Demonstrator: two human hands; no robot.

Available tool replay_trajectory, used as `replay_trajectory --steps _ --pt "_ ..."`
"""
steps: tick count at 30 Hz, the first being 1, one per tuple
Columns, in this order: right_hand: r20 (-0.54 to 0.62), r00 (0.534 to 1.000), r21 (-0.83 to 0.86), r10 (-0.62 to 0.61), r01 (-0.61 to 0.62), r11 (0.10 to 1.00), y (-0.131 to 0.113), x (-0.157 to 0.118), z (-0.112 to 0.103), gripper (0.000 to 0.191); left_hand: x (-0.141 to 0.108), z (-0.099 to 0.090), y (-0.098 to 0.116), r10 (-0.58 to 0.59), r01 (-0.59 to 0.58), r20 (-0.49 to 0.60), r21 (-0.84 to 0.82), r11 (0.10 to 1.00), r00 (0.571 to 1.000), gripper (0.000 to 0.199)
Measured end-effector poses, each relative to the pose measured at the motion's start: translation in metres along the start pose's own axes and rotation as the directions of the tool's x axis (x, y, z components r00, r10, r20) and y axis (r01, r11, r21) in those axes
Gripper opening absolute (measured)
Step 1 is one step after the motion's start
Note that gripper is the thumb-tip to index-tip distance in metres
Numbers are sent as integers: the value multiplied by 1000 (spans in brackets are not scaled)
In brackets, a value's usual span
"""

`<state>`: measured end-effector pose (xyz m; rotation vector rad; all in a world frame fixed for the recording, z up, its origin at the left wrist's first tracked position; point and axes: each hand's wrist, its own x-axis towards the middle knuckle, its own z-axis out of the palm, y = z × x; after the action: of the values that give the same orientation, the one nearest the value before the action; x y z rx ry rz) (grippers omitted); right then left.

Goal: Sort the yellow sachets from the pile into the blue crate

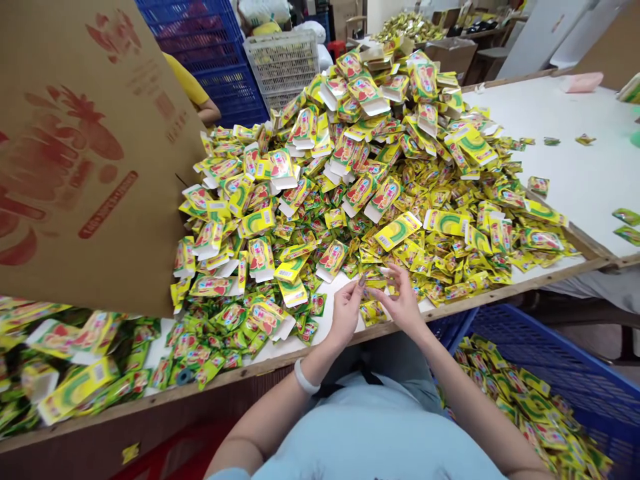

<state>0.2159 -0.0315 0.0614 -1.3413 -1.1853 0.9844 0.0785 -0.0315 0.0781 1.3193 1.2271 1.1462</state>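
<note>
My left hand [347,308] is just above the near table edge, its thumb and fingertips pinched together. Whatever it may hold is too small to make out. Close beside it, my right hand [404,305] has its thumb stretched toward the left fingertips and its other fingers curved apart from the thumb, with nothing visible in them. Below and between the hands lies a small yellow sachet [373,312]. Beyond them rises a big heap of yellow-green fruit-print boxes [400,230], many with open white flaps, mixed with loose yellow sachets [447,267] and green sachets [225,327].
A large cardboard carton [100,167] stands at left. A wooden rim [500,291] borders the white table [570,153]. Below right, a blue crate [565,347] holds filled boxes [530,407]. Stacked blue crates [200,53] and another person's arm [207,110] are behind.
</note>
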Motion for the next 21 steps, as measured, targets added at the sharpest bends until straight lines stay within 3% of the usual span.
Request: replay_trajectory --steps 2,4,6,8,10,12,14,16,19,21 --pt "97 995 189 23 -42 981 2 -1 -11 41 13 7 6 82 -87 62 71 994 995 38" --pt "39 996 300 76 -84 950 5 -2 -24 33 38 17 15 200 -221 121 202 954 972 31" --pt "-66 989 340 128 -99 935 8 -5 -34 35 70 33 23 300 -368 222 406 837 928 29" --pt "-112 982 355 153 -105 929 11 -7 -41 41 102 53 28 278 -422 321 615 666 906 53" --pt "-112 981 358 157 -108 928 13 -9 -46 42 127 72 28 201 -409 357 763 501 912 76" --pt "-116 981 357 156 -105 928 14 -9 -53 42 141 83 25 161 -367 330 829 423 930 79" --pt "-134 979 359 151 -94 929 11 -6 -63 41 147 80 23 170 -316 267 826 466 949 71" --pt "-174 977 359 124 -54 932 4 0 -76 40 143 62 21 177 -275 211 738 616 961 63" --pt "-242 970 349 18 70 934 -21 16 -87 36 120 25 20 58 -151 251 366 918 966 50" --pt "-250 965 327 -79 161 931 -42 27 -81 33 93 5 22 -52 31 379 62 998 924 36"
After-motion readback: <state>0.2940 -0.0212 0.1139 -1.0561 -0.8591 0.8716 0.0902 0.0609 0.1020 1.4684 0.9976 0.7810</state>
